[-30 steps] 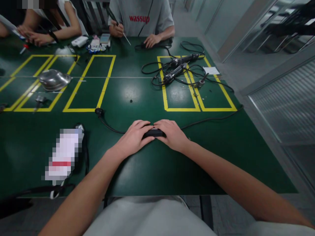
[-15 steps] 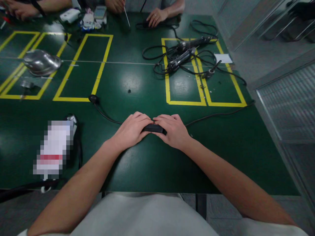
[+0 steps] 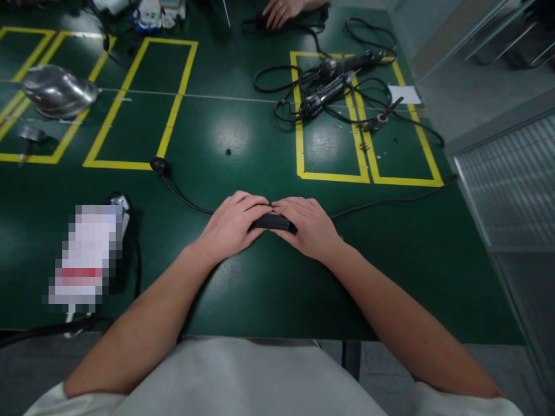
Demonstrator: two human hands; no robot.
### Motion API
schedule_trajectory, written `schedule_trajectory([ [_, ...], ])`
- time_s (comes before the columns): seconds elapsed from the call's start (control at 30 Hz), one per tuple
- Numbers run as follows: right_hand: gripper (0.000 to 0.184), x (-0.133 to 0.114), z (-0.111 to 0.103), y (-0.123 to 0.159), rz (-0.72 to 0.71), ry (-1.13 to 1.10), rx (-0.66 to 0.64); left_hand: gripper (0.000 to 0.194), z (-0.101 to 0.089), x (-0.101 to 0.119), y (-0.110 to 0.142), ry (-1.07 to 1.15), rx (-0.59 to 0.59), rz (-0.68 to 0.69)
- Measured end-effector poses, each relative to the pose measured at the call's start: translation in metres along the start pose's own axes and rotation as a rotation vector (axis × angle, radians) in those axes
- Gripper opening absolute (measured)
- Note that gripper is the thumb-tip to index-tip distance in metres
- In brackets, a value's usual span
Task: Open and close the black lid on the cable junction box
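Note:
Between my two hands is a small black power adapter (image 3: 272, 221), lying low over the green table. My left hand (image 3: 236, 222) is closed around its left end, thumb on the near side and fingers over the top. Its right end is gripped the same way by my right hand (image 3: 307, 225). The fingertips of both hands almost meet above it. A black cable with a round plug (image 3: 160, 166) runs out to the left of my left hand. Another thin black cable (image 3: 390, 201) leads off right from my right hand toward the table's edge.
Two black electric screwdrivers (image 3: 327, 95) with tangled cords lie inside yellow tape outlines at the back right. A shiny metal piece (image 3: 58, 91) rests at the far left. A blurred badge (image 3: 87, 254) with a strap lies at the near left. Opposite, another person's hand (image 3: 281, 10) touches a black object.
The view has tilted down, so the table's far items sit higher in the picture. Both hands keep hold of the adapter, with slight shifts of the fingers and of its angle.

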State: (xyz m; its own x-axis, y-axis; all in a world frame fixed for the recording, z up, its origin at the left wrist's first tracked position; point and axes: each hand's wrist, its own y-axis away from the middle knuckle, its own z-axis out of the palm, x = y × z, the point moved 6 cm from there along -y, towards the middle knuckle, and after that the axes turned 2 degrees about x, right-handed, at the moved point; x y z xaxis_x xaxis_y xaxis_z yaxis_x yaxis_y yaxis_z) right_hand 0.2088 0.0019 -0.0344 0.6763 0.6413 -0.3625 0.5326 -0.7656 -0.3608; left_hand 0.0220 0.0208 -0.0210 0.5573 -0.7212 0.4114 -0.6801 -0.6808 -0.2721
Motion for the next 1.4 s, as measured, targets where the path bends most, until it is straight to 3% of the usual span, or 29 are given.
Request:
schedule_trajectory([
  [0.17, 0.046, -0.005, -0.005, 0.001, -0.035, -0.012, 0.003, 0.038, -0.002, 0.004, 0.002, 0.056, -0.003, -0.025],
  [0.37, 0.034, -0.006, -0.011, 0.003, -0.063, -0.055, 0.055, 0.038, -0.008, 0.012, 0.003, 0.179, 0.041, 0.001],
  [0.5, 0.04, -0.007, -0.013, 0.005, -0.064, -0.062, 0.12, 0.039, -0.011, 0.01, 0.005, 0.194, 0.086, -0.035],
  [0.63, 0.05, -0.003, -0.015, 0.005, 0.029, -0.066, 0.136, 0.041, -0.015, -0.004, 0.006, 0.137, 0.185, -0.15],
  [0.77, 0.027, 0.005, -0.015, 0.006, 0.166, -0.005, 0.093, 0.035, -0.015, -0.02, 0.007, 0.037, 0.201, -0.259],
  [0.9, 0.04, 0.008, -0.015, 0.006, 0.193, 0.123, 0.067, 0.033, -0.021, -0.021, 0.009, -0.063, 0.231, -0.293],
  [0.97, 0.045, 0.008, -0.014, 0.005, 0.18, 0.161, 0.047, 0.028, -0.022, -0.016, 0.009, -0.149, 0.212, -0.298],
  [1.13, 0.051, 0.011, -0.012, 0.004, 0.157, 0.198, 0.034, 0.047, -0.016, -0.004, 0.006, -0.322, 0.069, -0.263],
  [1.4, 0.053, 0.01, -0.022, 0.004, 0.157, 0.167, 0.159, 0.051, -0.014, -0.007, 0.005, -0.242, 0.083, -0.281],
])
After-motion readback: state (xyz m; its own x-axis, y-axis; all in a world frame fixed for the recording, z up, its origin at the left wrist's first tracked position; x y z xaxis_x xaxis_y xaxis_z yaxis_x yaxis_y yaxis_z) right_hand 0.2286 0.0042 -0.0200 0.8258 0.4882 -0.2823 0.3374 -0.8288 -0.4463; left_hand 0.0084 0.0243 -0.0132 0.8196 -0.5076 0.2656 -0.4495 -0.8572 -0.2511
